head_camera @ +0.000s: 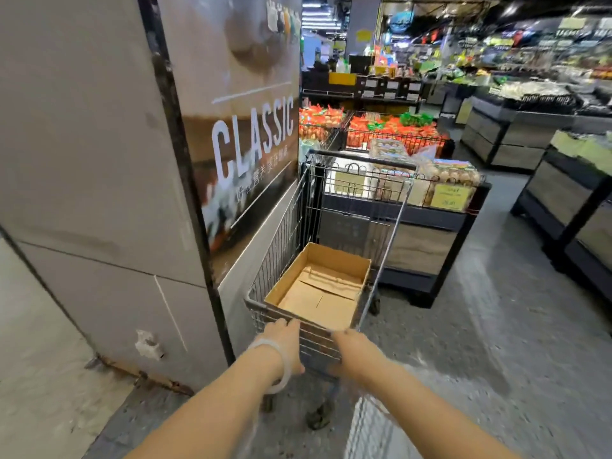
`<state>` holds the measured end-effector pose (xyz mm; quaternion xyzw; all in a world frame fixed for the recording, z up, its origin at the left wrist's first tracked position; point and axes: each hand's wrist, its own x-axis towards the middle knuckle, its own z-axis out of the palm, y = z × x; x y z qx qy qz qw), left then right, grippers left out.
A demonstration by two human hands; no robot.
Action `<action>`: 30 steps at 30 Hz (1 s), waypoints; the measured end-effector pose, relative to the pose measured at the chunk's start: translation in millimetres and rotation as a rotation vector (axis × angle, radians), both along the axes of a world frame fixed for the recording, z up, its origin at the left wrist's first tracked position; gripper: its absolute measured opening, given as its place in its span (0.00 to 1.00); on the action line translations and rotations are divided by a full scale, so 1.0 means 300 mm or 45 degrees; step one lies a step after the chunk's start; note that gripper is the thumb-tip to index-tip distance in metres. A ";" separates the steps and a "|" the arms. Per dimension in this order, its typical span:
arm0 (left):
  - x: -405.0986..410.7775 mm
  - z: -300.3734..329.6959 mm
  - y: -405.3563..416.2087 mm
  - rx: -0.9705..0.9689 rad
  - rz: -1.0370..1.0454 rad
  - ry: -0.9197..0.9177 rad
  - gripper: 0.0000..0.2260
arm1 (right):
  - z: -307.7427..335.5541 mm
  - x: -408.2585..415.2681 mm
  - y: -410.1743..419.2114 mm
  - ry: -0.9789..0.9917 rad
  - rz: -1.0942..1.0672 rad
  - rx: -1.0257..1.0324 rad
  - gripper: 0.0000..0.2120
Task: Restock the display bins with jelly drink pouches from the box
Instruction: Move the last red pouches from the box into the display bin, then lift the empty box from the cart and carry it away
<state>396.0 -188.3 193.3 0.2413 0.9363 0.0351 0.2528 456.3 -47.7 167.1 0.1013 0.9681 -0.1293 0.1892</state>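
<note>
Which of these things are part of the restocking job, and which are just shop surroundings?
Part of the job:
- cardboard box, open, no pouches visible inside
- shopping cart carrying the box
- left hand and right hand on the cart's near end

Just around:
- pillar with CLASSIC poster
- egg display
- bins of orange packs

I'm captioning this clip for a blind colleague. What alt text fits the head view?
A person's left hand and right hand grip the near end of a wire shopping cart holding an empty cardboard box. A pillar with a "CLASSIC" poster stands left, supermarket display bins ahead.
</note>
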 end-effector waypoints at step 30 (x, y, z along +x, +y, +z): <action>-1.464 -0.723 0.564 -0.170 0.024 -0.227 0.37 | -0.663 -1.156 0.741 -0.271 -0.758 -0.240 0.24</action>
